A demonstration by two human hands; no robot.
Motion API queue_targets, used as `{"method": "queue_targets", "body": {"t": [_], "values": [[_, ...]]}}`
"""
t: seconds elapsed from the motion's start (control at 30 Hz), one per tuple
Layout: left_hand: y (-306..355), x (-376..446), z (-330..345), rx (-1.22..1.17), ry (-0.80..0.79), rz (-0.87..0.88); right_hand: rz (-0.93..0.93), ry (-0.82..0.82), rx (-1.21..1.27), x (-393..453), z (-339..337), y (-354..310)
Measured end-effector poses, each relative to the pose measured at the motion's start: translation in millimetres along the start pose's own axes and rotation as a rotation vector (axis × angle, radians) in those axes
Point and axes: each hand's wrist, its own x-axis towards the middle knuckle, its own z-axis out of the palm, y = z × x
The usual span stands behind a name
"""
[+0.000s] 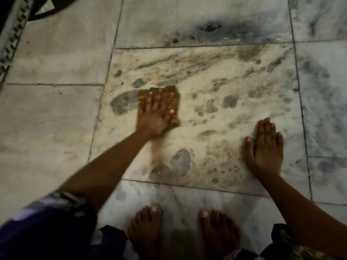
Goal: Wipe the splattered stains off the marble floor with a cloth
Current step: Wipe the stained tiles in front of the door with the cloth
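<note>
A folded yellow-brown cloth (174,107) lies on a marble floor tile (234,87) spotted with several grey splatter stains (230,101). My left hand (156,113) presses flat on the cloth with fingers spread straight, near the tile's left-centre. A long grey smear (123,102) sits just left of the cloth. My right hand (265,147) rests flat on the same tile at its lower right, fingers straight, holding nothing. A pale wet patch (181,161) lies between my two arms.
My two bare feet (183,229) stand on the tile nearest me. A dark-stained tile (210,28) lies beyond. A patterned dark border (11,40) runs along the far left, with a dark strap (43,12) at the top left corner.
</note>
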Motion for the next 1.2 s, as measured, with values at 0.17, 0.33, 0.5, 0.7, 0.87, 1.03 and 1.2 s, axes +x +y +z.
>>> {"method": "queue_targets", "body": {"t": [0.17, 0.33, 0.5, 0.7, 0.87, 1.03, 1.2], "values": [[-92, -87, 16, 0.284, 0.016, 0.405, 0.006, -0.024, -0.03, -1, -1, -4], [-42, -169, 69, 0.162, 0.08, 0.551, 0.009, -0.021, -0.046, 1, 0, -2], [-20, -90, 55, 0.115, 0.115, 0.483, 0.016, -0.042, -0.057, 1, 1, -1], [-96, -106, 45, 0.072, 0.21, 0.099, 0.011, -0.037, -0.042, 1, 0, -1], [-20, -138, 68, 0.141, 0.118, 0.738, 0.027, -0.033, -0.054, 1, 1, -1], [58, -49, 48, 0.133, 0.079, 0.965, 0.03, -0.037, -0.044, 1, -1, -3], [22, -28, 27, 0.109, 0.183, 0.554, 0.02, -0.072, -0.049, -13, -14, 16]]}}
